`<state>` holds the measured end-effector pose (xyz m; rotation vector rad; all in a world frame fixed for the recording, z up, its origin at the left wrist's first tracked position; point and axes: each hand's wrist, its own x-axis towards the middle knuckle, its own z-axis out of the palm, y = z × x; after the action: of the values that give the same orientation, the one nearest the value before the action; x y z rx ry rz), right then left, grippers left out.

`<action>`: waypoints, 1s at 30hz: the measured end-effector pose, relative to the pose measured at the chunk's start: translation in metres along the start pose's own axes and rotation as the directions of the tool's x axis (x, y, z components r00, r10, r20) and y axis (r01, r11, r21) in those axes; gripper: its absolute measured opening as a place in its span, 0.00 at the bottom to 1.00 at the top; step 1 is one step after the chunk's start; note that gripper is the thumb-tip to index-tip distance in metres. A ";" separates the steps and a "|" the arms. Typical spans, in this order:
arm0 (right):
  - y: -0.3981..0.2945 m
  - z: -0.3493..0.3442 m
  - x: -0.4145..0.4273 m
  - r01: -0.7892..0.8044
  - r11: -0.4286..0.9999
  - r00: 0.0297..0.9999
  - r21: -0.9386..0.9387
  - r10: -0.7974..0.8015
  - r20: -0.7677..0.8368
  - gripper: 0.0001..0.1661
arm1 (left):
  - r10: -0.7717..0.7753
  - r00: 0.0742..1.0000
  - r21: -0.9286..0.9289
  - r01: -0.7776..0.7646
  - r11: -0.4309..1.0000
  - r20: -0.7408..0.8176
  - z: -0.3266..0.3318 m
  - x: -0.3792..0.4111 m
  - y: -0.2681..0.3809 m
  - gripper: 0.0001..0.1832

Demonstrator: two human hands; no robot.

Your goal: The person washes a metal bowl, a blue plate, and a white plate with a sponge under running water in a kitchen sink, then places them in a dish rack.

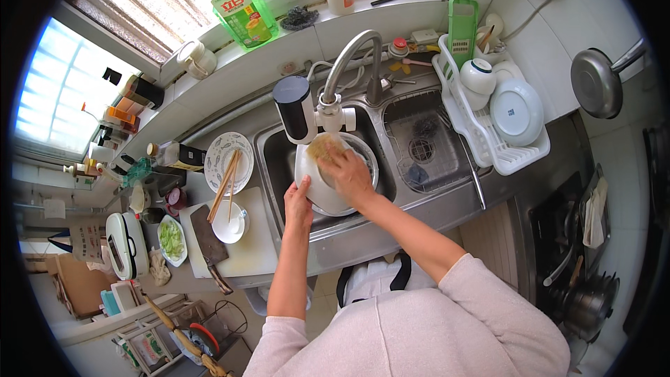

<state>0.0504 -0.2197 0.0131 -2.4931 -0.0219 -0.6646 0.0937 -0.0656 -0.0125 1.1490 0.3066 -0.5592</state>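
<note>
My left hand (298, 200) grips the left rim of a white dish (320, 188), tilted over the left sink basin (277, 159). In my right hand (346, 173) is a tan scrubbing pad (325, 147), pressed to the dish's upper part. Beneath the dish lies a round bowl or basin (372, 159) with a shiny rim. The curved metal faucet (345, 57), with a black and white water filter (294, 110) attached, stands just beyond my hands. Whether water runs cannot be told.
The right basin holds a wire rack (403, 153). Right of it, a white dish rack (489, 154) carries bowls and plates. On the left are a fish-patterned plate (217, 159) with chopsticks (225, 183), a white bowl (222, 230), and a cleaver (209, 235) on a cutting board (256, 251).
</note>
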 end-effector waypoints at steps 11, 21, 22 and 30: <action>0.062 0.023 -0.069 -0.227 0.972 0.916 -0.058 0.233 0.326 0.22 | 0.194 0.980 0.221 -0.200 0.954 0.047 -0.023 0.000 0.020 0.13; 0.061 0.015 -0.025 -0.878 -0.311 0.246 0.364 0.360 0.900 0.34 | 0.269 0.684 0.724 -0.684 -0.090 0.679 0.014 -0.025 -0.017 0.08; 0.063 0.017 -0.033 -0.860 -0.317 0.238 0.399 0.442 0.865 0.24 | 0.261 0.648 0.691 -0.713 -0.123 0.715 0.017 -0.026 -0.023 0.09; 0.100 0.003 -0.069 -0.714 -0.265 0.394 0.648 0.613 0.684 0.24 | 0.176 0.596 0.621 -0.756 -0.204 0.784 0.013 -0.004 -0.037 0.22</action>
<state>0.0066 -0.2948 -0.0723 -0.8831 0.7404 0.1005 0.0691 -0.0872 -0.0344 2.3080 -1.2871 -0.1459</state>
